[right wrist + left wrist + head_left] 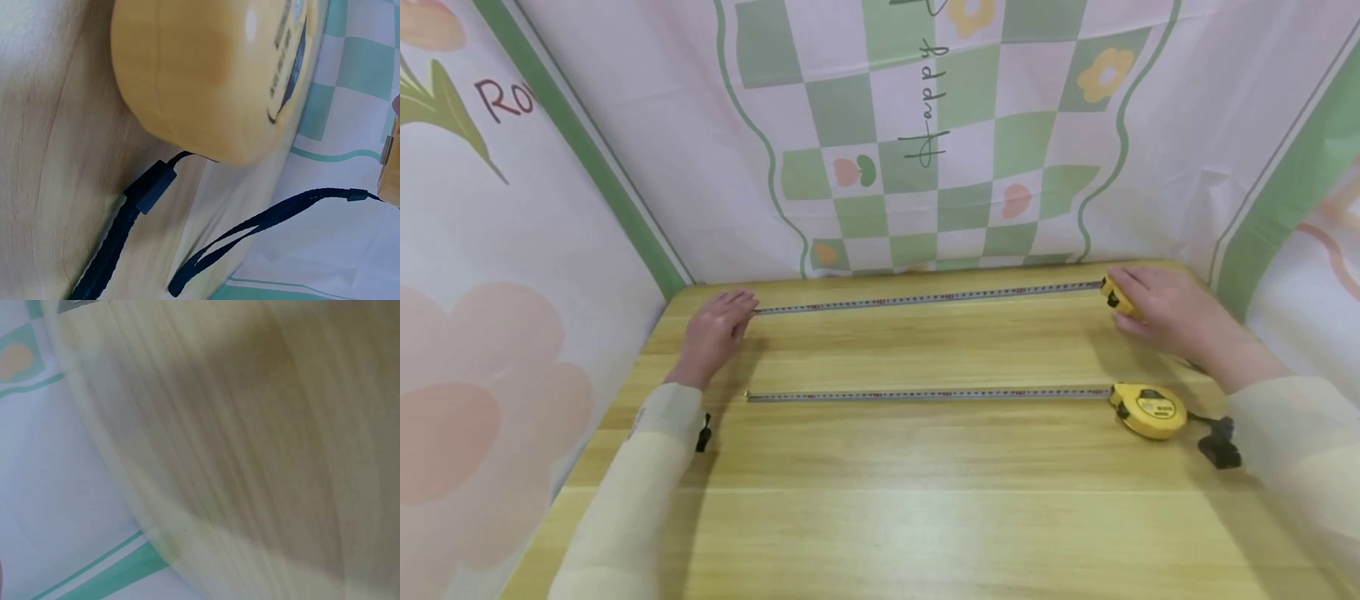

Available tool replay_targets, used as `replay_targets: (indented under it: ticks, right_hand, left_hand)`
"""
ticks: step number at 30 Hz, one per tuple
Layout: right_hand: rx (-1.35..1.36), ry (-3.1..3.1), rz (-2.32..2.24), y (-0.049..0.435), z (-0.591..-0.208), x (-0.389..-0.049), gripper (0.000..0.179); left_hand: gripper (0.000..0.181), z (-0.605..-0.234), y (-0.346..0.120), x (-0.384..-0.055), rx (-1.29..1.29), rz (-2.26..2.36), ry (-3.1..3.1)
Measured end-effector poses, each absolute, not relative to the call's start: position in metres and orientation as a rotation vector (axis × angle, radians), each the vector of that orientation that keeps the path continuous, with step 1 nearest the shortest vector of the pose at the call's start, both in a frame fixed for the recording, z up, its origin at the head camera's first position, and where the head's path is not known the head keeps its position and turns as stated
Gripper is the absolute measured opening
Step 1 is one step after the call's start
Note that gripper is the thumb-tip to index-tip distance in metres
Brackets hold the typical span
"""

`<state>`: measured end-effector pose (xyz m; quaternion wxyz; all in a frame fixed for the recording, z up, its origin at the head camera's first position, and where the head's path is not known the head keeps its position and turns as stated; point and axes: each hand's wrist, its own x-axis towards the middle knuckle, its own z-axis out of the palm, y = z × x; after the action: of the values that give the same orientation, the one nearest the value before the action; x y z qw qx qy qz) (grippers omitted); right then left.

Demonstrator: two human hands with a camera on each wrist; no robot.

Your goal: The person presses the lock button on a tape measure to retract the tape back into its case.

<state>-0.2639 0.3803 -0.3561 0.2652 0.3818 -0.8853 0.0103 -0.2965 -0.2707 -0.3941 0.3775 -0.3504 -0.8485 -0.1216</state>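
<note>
Two yellow tape measures lie one behind the other, their blades drawn out leftward. My right hand (1172,310) grips the far tape measure's case (1122,298), which stands on edge. At the other end of its blade (917,298), the fingers of my left hand (713,329) pinch the tip; the exact fingertip contact is hidden. The near tape measure's case (1150,411) lies flat, untouched, with its blade (925,395) straight and roughly parallel to the far one. In the right wrist view the near case (200,75) looms large, and the held case (390,169) shows at the right edge.
Beneath everything is a wood-grain tabletop (910,492). Patterned cloth (970,150) hangs along the back and sides. A black wrist strap (269,215) hangs from the held case; another black strap (115,244) trails from the near one. A small black piece (703,433) hangs by the left sleeve.
</note>
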Motion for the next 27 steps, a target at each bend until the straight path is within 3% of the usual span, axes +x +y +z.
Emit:
replay_targets:
  ticks: [8,18,27]
  right_hand:
    - [1.056,-2.288,0.053,0.3815,-0.3571,-0.2615,0.080]
    - [1.051,-2.270,0.033,0.3803,-0.3535,-0.2581,0.078]
    - [1.108,-2.156,0.033,0.3743,-0.3485,-0.2578,0.064]
  left_hand:
    - [0.023,-0.3904,-0.2724,-0.2962,-0.927,-0.269,-2.155]
    - [0.023,-0.3858,-0.2737,-0.2934,-0.900,-0.240,-2.194]
    - [0.023,-0.3834,-0.2770,-0.2935,-0.903,-0.247,-2.189]
